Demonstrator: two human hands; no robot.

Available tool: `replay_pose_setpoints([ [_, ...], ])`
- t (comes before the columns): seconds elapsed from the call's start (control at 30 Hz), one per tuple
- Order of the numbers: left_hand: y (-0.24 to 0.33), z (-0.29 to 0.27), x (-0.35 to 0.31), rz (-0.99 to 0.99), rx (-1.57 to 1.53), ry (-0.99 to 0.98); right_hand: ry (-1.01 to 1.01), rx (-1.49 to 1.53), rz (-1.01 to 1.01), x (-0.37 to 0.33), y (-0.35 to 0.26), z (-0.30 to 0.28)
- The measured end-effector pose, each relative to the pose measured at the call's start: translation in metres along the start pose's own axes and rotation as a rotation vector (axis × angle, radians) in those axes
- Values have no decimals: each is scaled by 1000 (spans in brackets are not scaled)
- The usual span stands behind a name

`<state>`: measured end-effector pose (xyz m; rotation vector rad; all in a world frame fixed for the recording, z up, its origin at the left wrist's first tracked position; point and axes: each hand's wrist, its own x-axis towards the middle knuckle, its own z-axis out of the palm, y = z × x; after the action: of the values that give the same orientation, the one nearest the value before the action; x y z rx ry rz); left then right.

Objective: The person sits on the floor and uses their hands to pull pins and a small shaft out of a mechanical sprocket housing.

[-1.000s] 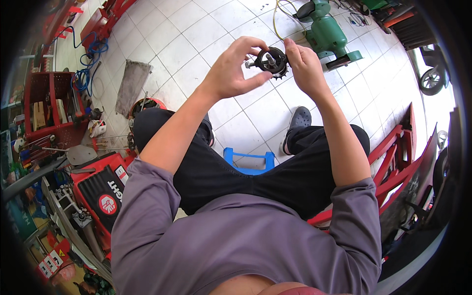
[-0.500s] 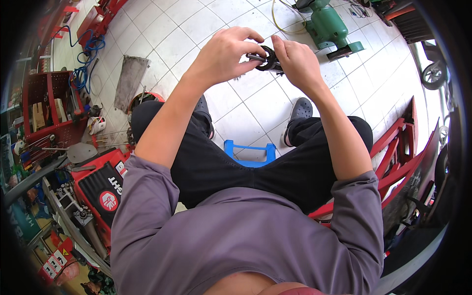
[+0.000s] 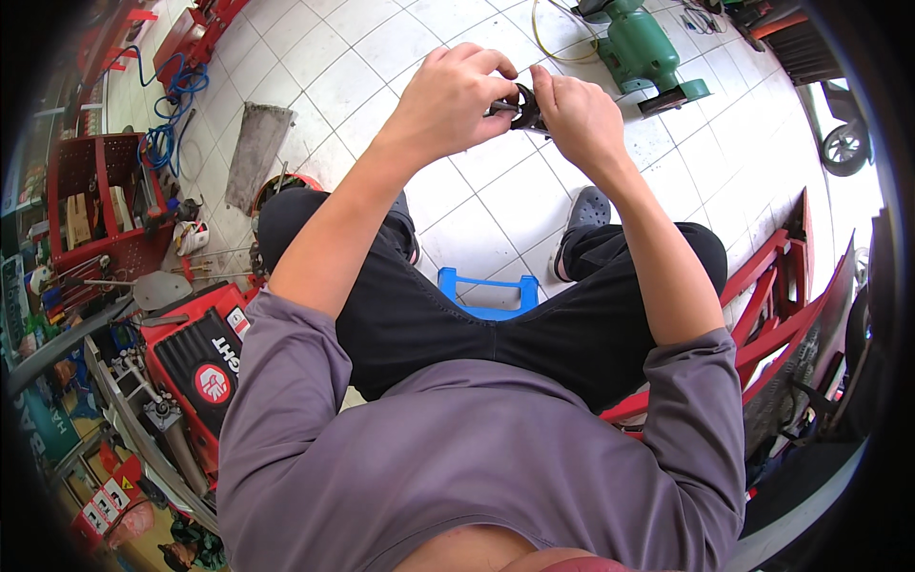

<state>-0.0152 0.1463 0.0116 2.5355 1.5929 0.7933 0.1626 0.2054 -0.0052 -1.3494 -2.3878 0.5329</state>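
I sit on a blue stool (image 3: 488,292) over a white tiled floor, both arms stretched forward. My left hand (image 3: 456,95) and my right hand (image 3: 576,114) meet around a small dark toothed metal part (image 3: 522,103), like a sprocket. Both hands pinch it between fingers and thumbs. Most of the part is hidden behind my fingers.
A green machine (image 3: 646,48) with a yellow cable stands on the floor ahead. A red tool rack (image 3: 100,205) and a blue hose (image 3: 172,105) are at the left. A red and black machine (image 3: 205,357) is by my left side, and a red metal frame (image 3: 777,296) at the right.
My hands have closed in tighter on the toothed part, which showed more fully a second ago. The view has tilted a little, so hands and part sit higher in the picture.
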Motion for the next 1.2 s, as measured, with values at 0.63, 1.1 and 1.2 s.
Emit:
replay_pose_setpoints([
  [0.63, 15, 24, -11, -309, -741, 120, 62, 720, -21, -9, -3, -23],
  [1.1, 5, -9, -7, -124, -493, -64, -8, 396, -408, -17, -8, -56],
  [1.2, 8, -15, -8, -131, -515, -136, -49, 365, -429, -17, -11, -61],
])
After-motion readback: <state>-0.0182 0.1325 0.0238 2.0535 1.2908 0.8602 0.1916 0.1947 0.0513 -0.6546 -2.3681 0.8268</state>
